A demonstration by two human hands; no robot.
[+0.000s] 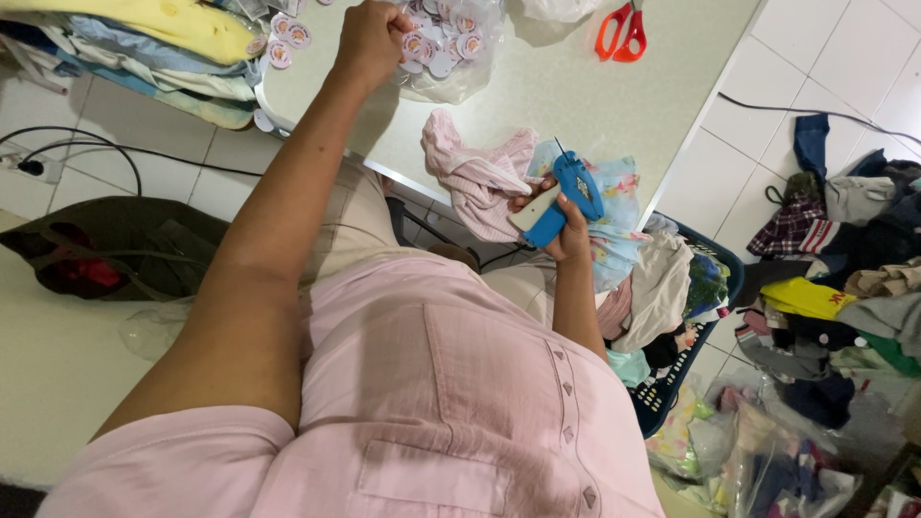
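Left hand (369, 43) reaches into the clear bag of round tags (443, 48) on the counter (576, 96), grip closing among them; pick one only. Right hand (566, 225) grasps the blue tagging gun (566, 197) over the pink garment (475, 173); keep its needle pointed away

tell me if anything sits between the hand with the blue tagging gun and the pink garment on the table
Nothing visible does. The right hand holds the blue tagging gun right beside the pink garment at the table edge. The left hand is away at the clear bag of round tags.
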